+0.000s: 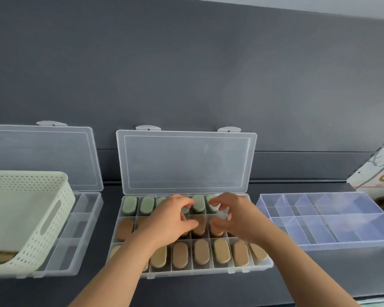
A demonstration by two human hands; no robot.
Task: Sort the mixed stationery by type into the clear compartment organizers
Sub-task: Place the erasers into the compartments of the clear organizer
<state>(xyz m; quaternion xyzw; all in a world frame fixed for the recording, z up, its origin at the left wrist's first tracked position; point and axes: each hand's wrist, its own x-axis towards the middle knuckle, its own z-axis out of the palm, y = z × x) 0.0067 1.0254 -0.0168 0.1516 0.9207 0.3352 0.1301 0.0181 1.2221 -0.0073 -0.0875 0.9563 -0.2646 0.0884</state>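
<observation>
A clear compartment organizer (264, 265) lies open in front of me, its lid (186, 160) propped against the wall. Oval erasers fill its cells: green ones (130, 206) in the far row, brown ones (124, 229) in the middle, tan ones (222, 250) along the near row. My left hand (171, 220) and my right hand (233, 214) hover over the far and middle rows, fingers curled and apart. Neither hand visibly holds anything; the cells beneath them are partly hidden.
A cream perforated basket (31, 218) rests on a second open clear organizer (80, 229) at the left, with tan pieces in its near corner. A lidless clear divided tray (333, 220) sits at the right. A printed white box (377, 171) leans at the far right.
</observation>
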